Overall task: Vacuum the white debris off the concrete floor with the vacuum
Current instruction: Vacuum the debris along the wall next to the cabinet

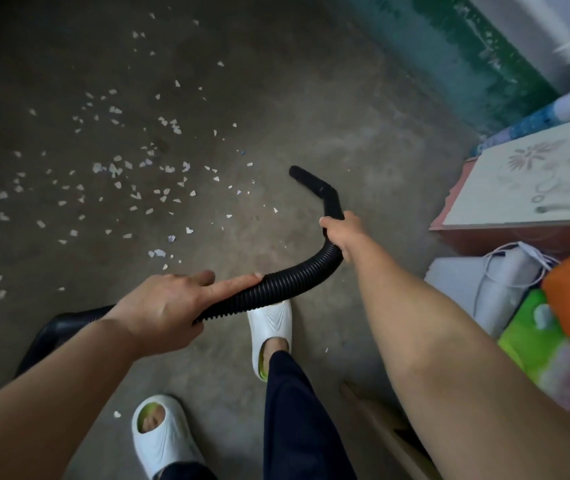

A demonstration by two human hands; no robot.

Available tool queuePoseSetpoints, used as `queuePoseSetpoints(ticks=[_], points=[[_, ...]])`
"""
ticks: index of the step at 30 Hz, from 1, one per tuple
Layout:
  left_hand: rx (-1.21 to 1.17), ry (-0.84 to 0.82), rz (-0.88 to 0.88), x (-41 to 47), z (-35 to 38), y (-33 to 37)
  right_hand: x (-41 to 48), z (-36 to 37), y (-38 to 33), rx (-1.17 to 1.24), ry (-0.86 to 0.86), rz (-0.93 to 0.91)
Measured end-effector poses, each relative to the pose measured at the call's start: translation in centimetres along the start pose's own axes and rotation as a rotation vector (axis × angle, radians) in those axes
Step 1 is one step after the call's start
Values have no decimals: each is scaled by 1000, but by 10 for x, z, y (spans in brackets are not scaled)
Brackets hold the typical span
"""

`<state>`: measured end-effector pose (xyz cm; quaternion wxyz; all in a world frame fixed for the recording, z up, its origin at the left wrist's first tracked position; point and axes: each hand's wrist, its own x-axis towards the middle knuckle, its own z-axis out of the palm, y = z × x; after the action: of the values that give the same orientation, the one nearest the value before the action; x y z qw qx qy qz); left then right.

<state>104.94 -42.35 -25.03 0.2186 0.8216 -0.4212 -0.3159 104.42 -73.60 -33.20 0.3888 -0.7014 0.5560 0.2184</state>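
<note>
The concrete floor fills most of the view. At the right stands a low cabinet with a white door that has a flower pattern. The black body of the vacuum is at the lower left, partly hidden under the left forearm. From it the ribbed hose curves up to the right and ends in a bent rigid nozzle. The left hand holds the hose with the thumb under it and the index finger stretched along it. The right hand has its fingers closed around the hose where the nozzle begins. Two white slippers are below. The white debris lies scattered at the left, apart from the nozzle tip.
</note>
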Motion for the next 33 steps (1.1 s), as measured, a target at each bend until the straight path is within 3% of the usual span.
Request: queuePoseSetpoints(ticks=[6, 12, 20, 26, 29, 33], points=[[225, -82, 82, -80, 10, 5, -54, 44, 65, 563, -22, 275], [284, -139, 85, -126, 16, 8, -92, 66, 85, 751, 92, 261], [248, -81, 130, -137, 24, 31, -110, 40, 96, 625, 163, 282], [84, -76, -57, -123, 39, 56, -113, 5, 111, 611, 204, 284], [-60, -160, -177, -95, 54, 74, -116, -10, 121, 647, 134, 324], [-81, -235, -136, -71, 85, 103, -118, -9, 137, 531, 173, 287]])
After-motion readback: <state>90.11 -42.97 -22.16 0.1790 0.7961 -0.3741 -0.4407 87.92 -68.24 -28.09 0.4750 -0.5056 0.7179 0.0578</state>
